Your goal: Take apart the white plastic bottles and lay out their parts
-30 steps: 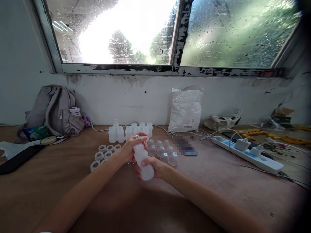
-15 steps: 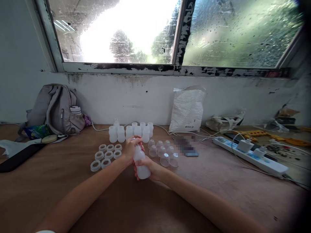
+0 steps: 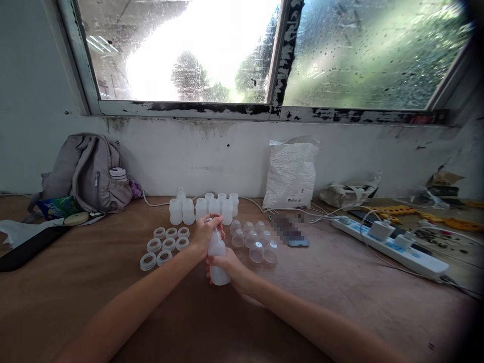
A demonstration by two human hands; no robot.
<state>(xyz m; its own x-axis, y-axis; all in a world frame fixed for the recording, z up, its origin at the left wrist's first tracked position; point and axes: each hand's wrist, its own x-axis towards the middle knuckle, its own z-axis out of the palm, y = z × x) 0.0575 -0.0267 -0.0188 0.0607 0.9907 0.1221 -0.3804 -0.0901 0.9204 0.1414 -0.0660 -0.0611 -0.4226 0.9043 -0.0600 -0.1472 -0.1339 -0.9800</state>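
Note:
A translucent white plastic bottle (image 3: 218,252) stands nearly upright over the middle of the wooden table (image 3: 113,302). My right hand (image 3: 227,266) is wrapped round its lower body. My left hand (image 3: 204,233) is closed over its top, hiding the neck. Behind stand several more white bottles (image 3: 204,206). To the left lie several white screw rings (image 3: 163,244) in rows. Just right of the hands sit several clear dome caps (image 3: 254,241).
A grey backpack (image 3: 85,171) leans on the wall at the back left, by a dark flat case (image 3: 28,247). A white filled bag (image 3: 291,174) stands at the back centre. A white power strip (image 3: 389,244) with plugs and cables lies right. A phone (image 3: 293,237) lies beside the caps.
The bottle has swung from tilted to nearly upright and come down closer to the table. Both hands have kept their grip, left on the top, right on the body.

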